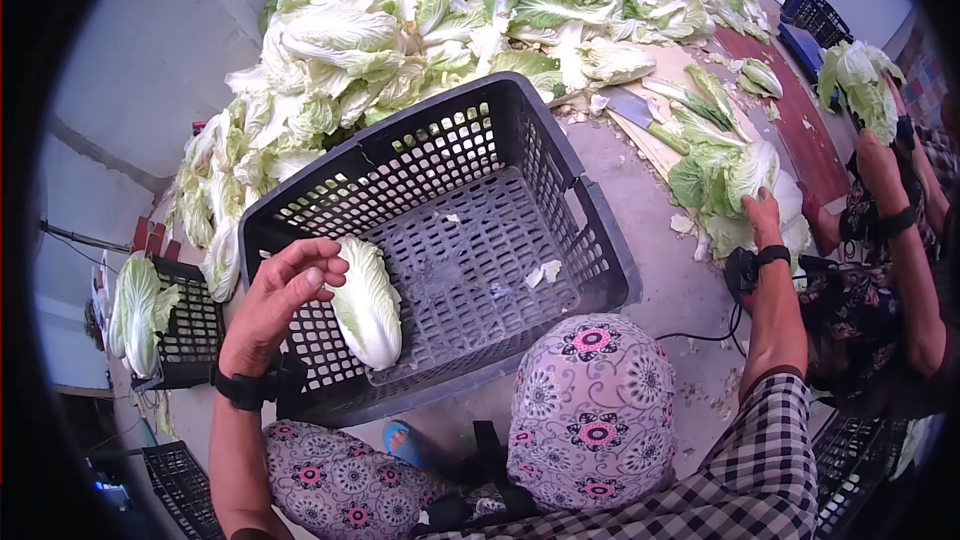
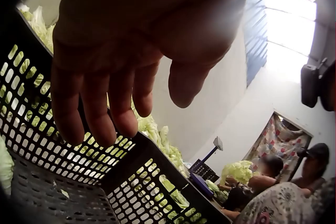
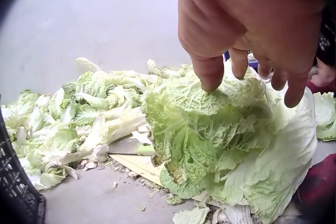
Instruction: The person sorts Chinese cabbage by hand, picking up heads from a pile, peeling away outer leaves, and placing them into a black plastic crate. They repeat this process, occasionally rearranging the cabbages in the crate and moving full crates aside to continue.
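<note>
The right hand (image 1: 763, 216) touches the loose-leaved cabbage (image 1: 738, 180), which lies on its side at the person's right, outside the black crate (image 1: 608, 232). Its thumb and fingers are spread apart and a little bent, with the tips against the outer leaves; they do not go round the head, and how firmly they press I cannot tell.

This cabbage looks rather heavy for one hand, I judge. The frilled green leaves should be soft and easy to tear, while the pale ribs should be stiffer and perhaps slippery if they are wet. A better hold is around the thick white part – not by the leaf edges, which may come off.

The left hand (image 1: 288, 288) holds nothing. Its fingers are loosely bent, the thumb stands apart from them, and it hangs over the crate's left side, just beside the compact cabbage (image 1: 368, 308) inside. This second head seems denser and firmer, so a palm around its middle would suit it.

Near the loose-leaved cabbage lies a knife (image 1: 631, 108), its green handle toward the leaves.
</note>
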The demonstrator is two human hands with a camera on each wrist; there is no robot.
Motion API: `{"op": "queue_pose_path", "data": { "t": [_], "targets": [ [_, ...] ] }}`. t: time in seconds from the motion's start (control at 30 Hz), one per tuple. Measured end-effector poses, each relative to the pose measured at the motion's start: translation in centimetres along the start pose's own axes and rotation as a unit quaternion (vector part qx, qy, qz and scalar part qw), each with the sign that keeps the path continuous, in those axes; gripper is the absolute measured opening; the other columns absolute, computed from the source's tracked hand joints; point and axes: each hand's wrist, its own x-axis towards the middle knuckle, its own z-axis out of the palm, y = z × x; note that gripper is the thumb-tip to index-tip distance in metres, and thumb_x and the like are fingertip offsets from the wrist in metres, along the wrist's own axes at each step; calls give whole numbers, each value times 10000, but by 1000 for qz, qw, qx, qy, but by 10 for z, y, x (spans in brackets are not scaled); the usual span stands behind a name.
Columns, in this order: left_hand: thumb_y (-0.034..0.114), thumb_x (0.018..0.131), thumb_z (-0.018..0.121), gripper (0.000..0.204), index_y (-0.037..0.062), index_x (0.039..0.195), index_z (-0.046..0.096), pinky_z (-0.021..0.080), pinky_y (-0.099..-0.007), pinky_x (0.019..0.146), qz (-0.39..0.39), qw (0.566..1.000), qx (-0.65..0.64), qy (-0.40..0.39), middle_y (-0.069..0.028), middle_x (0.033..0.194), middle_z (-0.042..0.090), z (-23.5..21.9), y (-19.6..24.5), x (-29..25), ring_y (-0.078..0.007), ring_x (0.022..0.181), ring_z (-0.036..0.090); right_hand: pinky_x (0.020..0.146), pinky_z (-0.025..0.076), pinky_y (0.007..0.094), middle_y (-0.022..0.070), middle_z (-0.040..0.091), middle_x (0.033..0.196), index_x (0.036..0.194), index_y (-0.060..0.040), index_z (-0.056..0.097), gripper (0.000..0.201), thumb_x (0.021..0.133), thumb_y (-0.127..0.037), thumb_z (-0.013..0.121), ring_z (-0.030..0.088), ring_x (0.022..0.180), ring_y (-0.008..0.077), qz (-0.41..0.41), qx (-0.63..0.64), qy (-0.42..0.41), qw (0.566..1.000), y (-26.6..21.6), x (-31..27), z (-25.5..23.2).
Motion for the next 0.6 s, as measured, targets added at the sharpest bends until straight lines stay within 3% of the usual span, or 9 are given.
{"op": "queue_pose_path", "data": {
  "t": [0.1,0.17,0.23,0.27,0.3,0.37,0.43,0.5,0.6],
  "targets": [
    [260,868,606,391,31,1177,533,459,-272,840,5,999,49,-7,-47,1064,611,-6,-12,6,-124,981,569,1010,359,333,232,500,1294,1299,74,437,647,747,-186,653,475,1216,304,-30,-37,-7,999,16,13,-7],
    [188,870,580,348,-16,1149,539,453,-292,874,79,980,180,-17,-67,1052,612,-2,-20,13,-151,987,561,988,391,355,252,553,1213,1241,93,486,606,743,-215,644,540,1138,321,-128,-11,22,991,24,25,-6],
    [114,810,616,396,-3,1178,531,471,-336,877,102,917,385,-31,-134,1067,626,0,-35,22,-221,976,602,1014,366,370,215,546,1239,1238,79,494,544,780,-188,617,526,1152,312,-217,-76,57,972,5,29,-7],
    [110,773,655,417,19,1165,545,475,-366,876,133,887,440,-51,-156,1083,620,2,-44,26,-285,989,603,1010,366,343,193,546,1244,1252,57,487,547,834,-284,575,516,1165,295,-256,-85,36,962,-6,30,-3],
    [156,731,694,418,24,1109,572,489,-381,834,176,839,511,-58,-166,1004,636,4,-62,31,-341,944,608,981,385,336,169,555,1238,1254,34,497,505,857,-272,559,532,1133,266,-222,-12,-27,975,-39,4,-1],
    [166,757,669,423,84,1156,554,474,-415,857,150,748,629,-150,-103,1180,570,15,-85,34,-285,1124,527,897,431,311,113,581,1194,1242,3,515,442,879,-247,546,561,1055,207,-318,97,-92,939,-71,-18,21],
    [152,819,583,417,120,1229,513,416,-447,931,143,635,737,-184,-71,1294,491,32,-121,37,-251,1258,411,848,449,290,101,602,1139,1209,-3,540,401,880,-232,553,583,993,181,-294,133,-169,931,-129,-74,19],
    [173,876,483,389,165,1265,497,369,-478,965,166,580,765,-223,-27,1354,444,39,-162,41,-209,1314,337,777,464,265,71,622,1064,1166,1,557,356,887,-221,558,602,903,139,-285,184,-222,914,-172,-119,19],
    [233,897,450,415,231,1312,453,252,-508,1050,145,503,803,-286,44,1412,386,42,-204,50,-183,1363,263,801,470,268,83,617,1055,1170,4,550,327,903,-185,545,598,930,149,-298,223,-285,883,-195,-140,21]
  ]
}}
